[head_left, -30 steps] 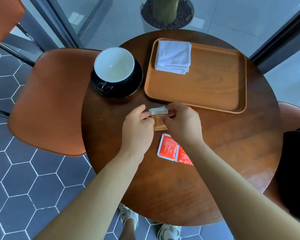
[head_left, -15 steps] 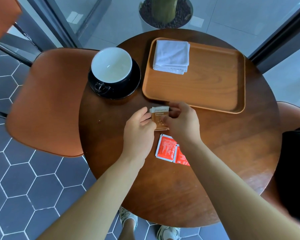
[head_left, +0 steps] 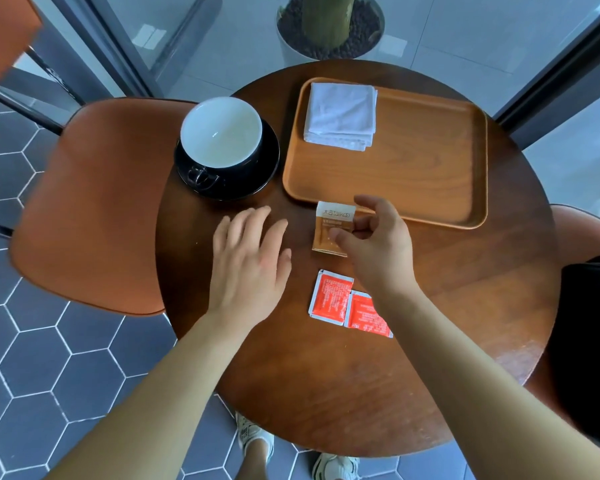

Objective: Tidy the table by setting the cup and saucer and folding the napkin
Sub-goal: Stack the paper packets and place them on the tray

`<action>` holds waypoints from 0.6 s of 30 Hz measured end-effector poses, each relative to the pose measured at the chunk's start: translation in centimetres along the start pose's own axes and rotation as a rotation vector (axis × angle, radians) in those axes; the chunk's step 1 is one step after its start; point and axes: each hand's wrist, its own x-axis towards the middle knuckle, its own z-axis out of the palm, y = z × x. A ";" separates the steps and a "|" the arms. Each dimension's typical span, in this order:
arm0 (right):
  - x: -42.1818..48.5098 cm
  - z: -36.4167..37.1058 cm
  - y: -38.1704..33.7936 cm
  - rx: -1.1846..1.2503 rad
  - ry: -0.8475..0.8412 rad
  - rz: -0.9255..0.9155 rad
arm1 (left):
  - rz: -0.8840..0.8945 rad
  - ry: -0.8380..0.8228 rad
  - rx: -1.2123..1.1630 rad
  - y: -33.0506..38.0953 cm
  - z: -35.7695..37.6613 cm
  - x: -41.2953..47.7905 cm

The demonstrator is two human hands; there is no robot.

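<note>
On the round wooden counter [head_left: 326, 375], the cup [head_left: 220, 133] sits on its black saucer [head_left: 257, 181] beside a tray [head_left: 413, 174] holding the folded napkin [head_left: 342, 116], while the left hand [head_left: 248, 268] spreads flat and the right hand [head_left: 378, 247] curls loosely at a brown sachet [head_left: 328, 230], with two red sachets [head_left: 329, 294] just beside its wrist.

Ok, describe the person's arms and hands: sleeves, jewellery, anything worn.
Both forearms are bare as far as the view shows, with no sleeves. The left hand and right hand wear no gloves, and no watch, bracelet or ring is visible.
</note>
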 end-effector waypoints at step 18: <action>9.1 2.9 -4.7 -0.080 0.052 0.034 | -0.052 -0.113 0.141 -0.6 1.7 -0.4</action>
